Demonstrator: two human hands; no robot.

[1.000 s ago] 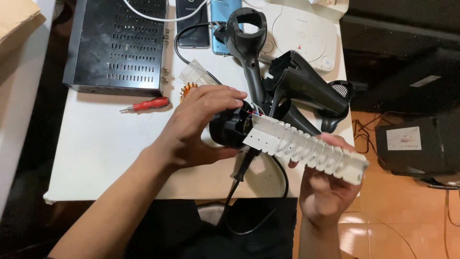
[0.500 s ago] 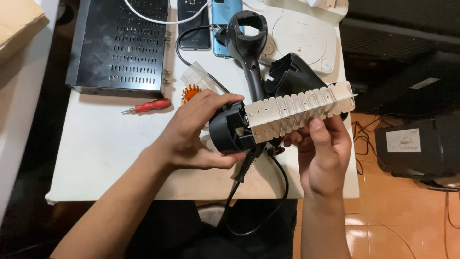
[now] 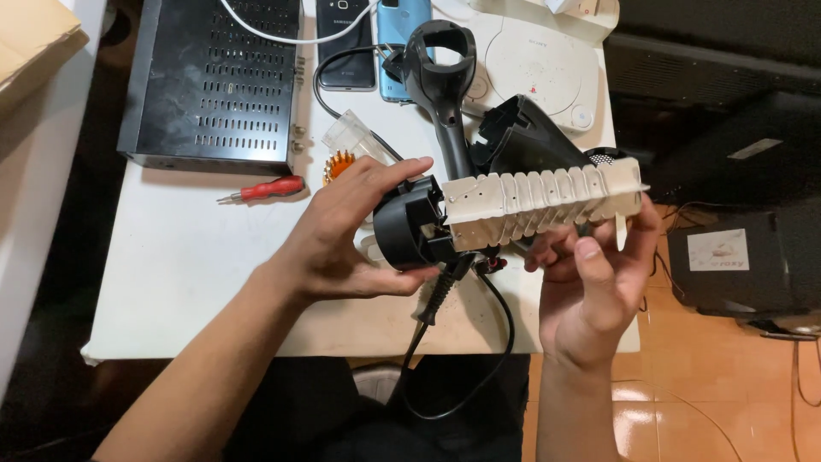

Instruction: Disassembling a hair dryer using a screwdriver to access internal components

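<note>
My left hand grips the round black motor housing of a dismantled hair dryer. Out of that housing sticks a long pale ribbed heating element, held level above the table's front edge. My right hand supports the element's free end from below, thumb up against its ribs. A black power cord hangs from the housing down past the table edge. Behind the element lie the dryer's black shell halves and its black handle piece.
On the white table lie a red-handled screwdriver, a black perforated metal box, two phones, a pale grey round-lidded console and a small orange part. A black device stands on the tiled floor at right.
The heating element has swung from pointing down-right to level, then slightly raised at its right end. My right hand moved up under its free end. My left hand stayed on the housing.
</note>
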